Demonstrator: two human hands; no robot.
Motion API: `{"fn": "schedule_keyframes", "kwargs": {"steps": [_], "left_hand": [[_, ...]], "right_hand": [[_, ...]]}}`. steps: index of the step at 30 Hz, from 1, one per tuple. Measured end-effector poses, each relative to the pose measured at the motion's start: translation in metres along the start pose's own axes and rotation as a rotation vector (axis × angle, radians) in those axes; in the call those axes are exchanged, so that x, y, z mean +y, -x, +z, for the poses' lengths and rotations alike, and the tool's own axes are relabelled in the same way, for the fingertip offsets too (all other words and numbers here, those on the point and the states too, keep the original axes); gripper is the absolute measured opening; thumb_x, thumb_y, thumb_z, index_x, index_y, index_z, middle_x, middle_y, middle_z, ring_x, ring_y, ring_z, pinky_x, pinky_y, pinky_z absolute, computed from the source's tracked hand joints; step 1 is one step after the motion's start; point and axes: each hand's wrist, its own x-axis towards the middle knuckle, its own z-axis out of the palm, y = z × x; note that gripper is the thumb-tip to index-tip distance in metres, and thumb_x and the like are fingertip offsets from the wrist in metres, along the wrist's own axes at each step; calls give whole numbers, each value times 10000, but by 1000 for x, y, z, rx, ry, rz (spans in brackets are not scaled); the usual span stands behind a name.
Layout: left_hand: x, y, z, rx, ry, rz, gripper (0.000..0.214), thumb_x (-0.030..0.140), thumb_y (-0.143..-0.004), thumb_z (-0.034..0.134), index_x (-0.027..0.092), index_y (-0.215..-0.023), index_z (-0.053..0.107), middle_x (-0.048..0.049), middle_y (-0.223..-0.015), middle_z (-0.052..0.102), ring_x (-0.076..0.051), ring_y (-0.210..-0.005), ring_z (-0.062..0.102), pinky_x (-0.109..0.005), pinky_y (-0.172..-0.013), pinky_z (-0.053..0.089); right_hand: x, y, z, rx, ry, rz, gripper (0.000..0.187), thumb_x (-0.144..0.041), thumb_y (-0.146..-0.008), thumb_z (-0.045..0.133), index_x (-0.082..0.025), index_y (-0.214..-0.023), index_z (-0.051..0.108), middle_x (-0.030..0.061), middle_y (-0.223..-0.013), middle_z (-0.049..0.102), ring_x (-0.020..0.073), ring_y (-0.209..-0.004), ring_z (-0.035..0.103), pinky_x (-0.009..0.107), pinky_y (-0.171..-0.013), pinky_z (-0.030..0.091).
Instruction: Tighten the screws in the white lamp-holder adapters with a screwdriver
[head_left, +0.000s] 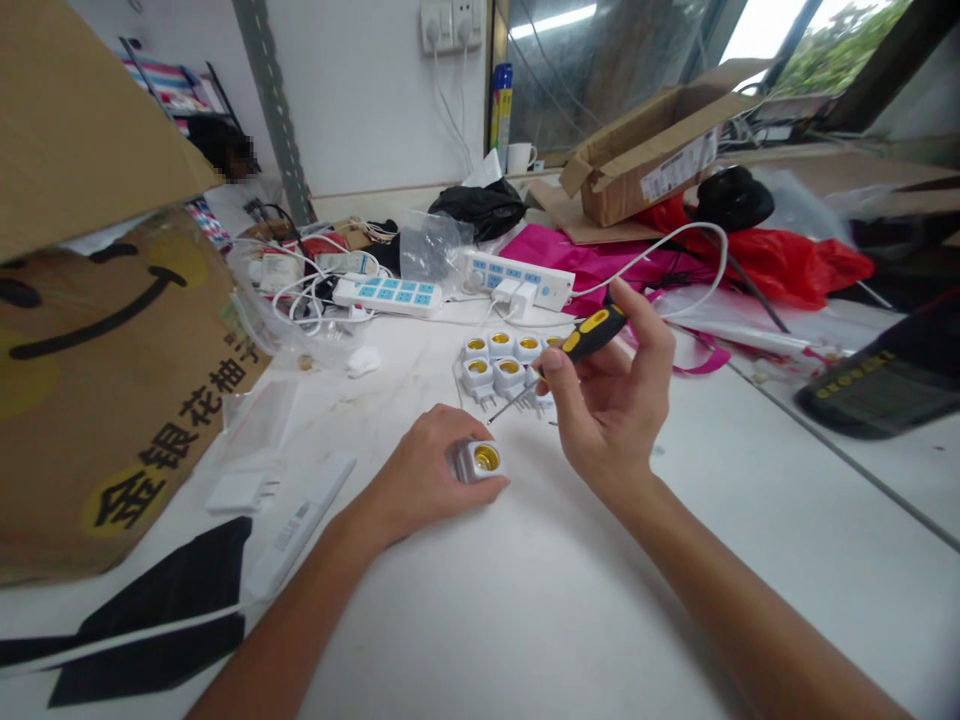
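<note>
Low over the white tabletop, my left hand (431,468) is closed around a white lamp socket (469,462) whose gold-coloured opening faces up towards me. My right hand (619,400) grips a screwdriver (594,333) by its black and yellow handle. Its thin shaft slants down to the left, and the tip ends a little above the held socket, apart from it as far as I can tell. Just behind stands a cluster of several similar white lamp sockets (508,372) with plug pins, partly hidden by my right hand and the screwdriver.
A large cardboard box (112,400) fills the left side. White power strips (390,295) and cables lie behind the sockets. Pink and red plastic bags (795,265) and an open carton (652,150) are at the back right. A dark object (885,375) juts in at right.
</note>
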Motion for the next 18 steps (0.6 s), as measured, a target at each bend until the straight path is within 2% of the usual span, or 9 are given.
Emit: {"fn": "schedule_keyframes", "kwargs": {"steps": [6,12,18], "left_hand": [[-2,2,-3,-34,23,11,320,338,-776,974,246,-1053,843,-91,-1172,787,-298,-1177,708,-462,-1074,592],[-1,2,-4,-61,53,-15,303,308,-769,968,271,-1053,869,-84,-1180,782,-293,-1189,708,-449,-1093,592],[-4,1,-5,-65,97,-43,332,308,-776,967,241,-1082,860,-93,-1212,784,-295,-1191,728,-457,-1100,584]], "right_hand": [[-12,8,2,8,51,31,679,-287,-1042,755,-354,-1655,472,151,-1455,669,258,-947,784,425,-724,734],[-10,15,3,-16,58,3,714,-206,-1029,751,-315,-1672,462,172,-1436,680,270,-1003,794,390,-719,727],[-8,19,2,-51,30,9,718,-177,-1028,745,-278,-1677,455,173,-1316,746,255,-920,795,443,-807,720]]}}
